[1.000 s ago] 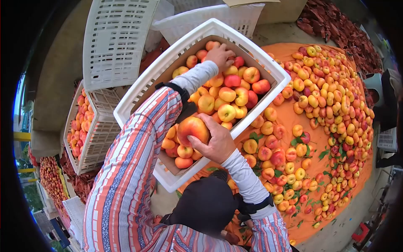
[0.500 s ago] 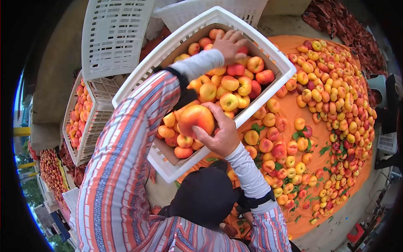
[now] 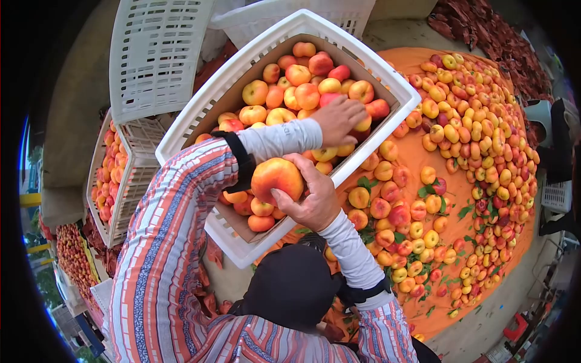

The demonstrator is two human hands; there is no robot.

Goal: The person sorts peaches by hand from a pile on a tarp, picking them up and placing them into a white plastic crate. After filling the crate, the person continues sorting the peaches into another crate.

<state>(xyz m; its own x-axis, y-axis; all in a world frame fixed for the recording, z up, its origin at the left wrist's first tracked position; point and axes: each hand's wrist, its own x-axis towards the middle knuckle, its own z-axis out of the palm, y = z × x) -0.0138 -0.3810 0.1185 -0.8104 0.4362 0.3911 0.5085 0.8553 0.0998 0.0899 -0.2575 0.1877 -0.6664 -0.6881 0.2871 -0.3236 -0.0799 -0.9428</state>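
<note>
My right hand has its thumb and fingers around a large yellow-red peach, held above the near side of a white plastic crate. My left hand lies palm down over the peaches in the crate, its fingers stretched out toward the right wall. A yellow peach shows just beside its fingertips; the fingers' undersides are hidden. Brown cardboard lines the crate. My left forearm crosses over the crate and covers part of the fruit.
Right of the crate, many loose peaches with some leaves lie on an orange sheet. Another crate of peaches stands at left, below a tilted white crate. A black cap is low in view, between my arms.
My left hand has moved from the crate's far side down toward its right side, uncovering peaches at the top. The right hand keeps holding the same peach. The view has shifted slightly.
</note>
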